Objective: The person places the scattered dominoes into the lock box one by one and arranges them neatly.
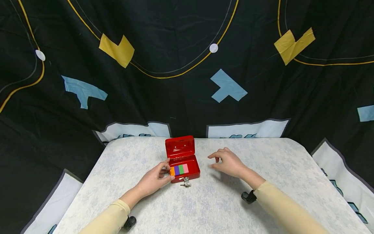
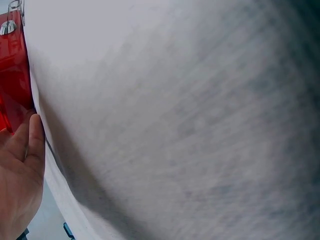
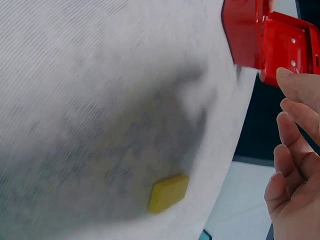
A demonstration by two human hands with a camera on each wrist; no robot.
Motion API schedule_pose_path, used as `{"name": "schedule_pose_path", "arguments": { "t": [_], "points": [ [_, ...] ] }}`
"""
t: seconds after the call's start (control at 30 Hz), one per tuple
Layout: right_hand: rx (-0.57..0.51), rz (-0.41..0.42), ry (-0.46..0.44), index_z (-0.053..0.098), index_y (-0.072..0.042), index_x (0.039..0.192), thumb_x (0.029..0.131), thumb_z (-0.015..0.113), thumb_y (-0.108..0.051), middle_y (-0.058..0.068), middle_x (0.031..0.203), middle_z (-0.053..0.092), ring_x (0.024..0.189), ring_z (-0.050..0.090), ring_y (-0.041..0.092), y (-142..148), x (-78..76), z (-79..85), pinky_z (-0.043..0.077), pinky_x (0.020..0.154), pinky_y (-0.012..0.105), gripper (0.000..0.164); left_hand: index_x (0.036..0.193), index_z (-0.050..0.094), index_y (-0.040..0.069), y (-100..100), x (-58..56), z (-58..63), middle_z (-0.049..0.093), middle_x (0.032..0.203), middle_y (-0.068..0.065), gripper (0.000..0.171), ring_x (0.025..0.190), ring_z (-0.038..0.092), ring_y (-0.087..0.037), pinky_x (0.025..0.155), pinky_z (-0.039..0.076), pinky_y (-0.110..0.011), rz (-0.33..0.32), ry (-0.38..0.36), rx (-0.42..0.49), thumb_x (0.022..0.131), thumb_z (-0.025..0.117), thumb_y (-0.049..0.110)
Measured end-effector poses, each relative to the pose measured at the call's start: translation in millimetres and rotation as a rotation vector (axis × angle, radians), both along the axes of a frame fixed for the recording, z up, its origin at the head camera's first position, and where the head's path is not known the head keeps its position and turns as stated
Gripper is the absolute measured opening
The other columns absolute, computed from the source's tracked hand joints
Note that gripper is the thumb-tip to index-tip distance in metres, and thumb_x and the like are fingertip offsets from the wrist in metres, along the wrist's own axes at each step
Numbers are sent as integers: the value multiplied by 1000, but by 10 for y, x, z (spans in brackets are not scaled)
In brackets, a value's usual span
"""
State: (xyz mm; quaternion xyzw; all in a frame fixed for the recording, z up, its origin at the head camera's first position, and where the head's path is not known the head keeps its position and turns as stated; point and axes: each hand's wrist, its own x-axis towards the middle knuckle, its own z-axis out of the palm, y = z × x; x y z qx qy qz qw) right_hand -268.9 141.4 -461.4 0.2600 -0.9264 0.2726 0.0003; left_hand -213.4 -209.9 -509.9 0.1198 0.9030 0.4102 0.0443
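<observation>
A red metal cash box (image 1: 193, 167) stands on the table with its lid (image 1: 180, 147) raised. Side by side in it lie flat coloured blocks: orange (image 1: 172, 171), purple (image 1: 176, 170), green (image 1: 181, 169) and pink (image 1: 185, 168). My left hand (image 1: 153, 178) holds the box's left side, thumb at the front corner and index finger farther back on the rim. To the right of the box, my right hand (image 1: 229, 162) hovers over the table with bent, spread fingers and nothing between them. A yellow block (image 3: 169, 194) lies on the table in the right wrist view; the head view hides it.
A silver latch with a key (image 1: 186, 183) hangs at the box's front. The table (image 1: 204, 208) has a pale mottled cover. Behind it hangs a black curtain (image 1: 175, 104) with yellow and blue patches.
</observation>
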Motion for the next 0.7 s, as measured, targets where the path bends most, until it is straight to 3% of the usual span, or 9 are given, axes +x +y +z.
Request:
{"name": "schedule_pose_path", "arguments": {
  "t": [0.33, 0.7],
  "points": [
    [-30, -20, -27, 73, -14, 126, 90, 79, -24, 1, 102, 67, 96, 53, 22, 283, -2, -75, 46, 78, 38, 38, 114, 58, 21, 6, 5, 11, 35, 163, 8, 37, 121, 63, -14, 102, 52, -38, 6, -4, 3, 92, 76, 44],
    [5, -74, -76, 70, -16, 130, 91, 79, -26, 1, 111, 67, 103, 55, 20, 559, -1, -179, 49, 84, 42, 42, 117, 57, 20, 8, 9, 15, 35, 163, 6, 39, 117, 64, -14, 99, 53, -36, 1, -14, 8, 92, 77, 42]
  ]
}}
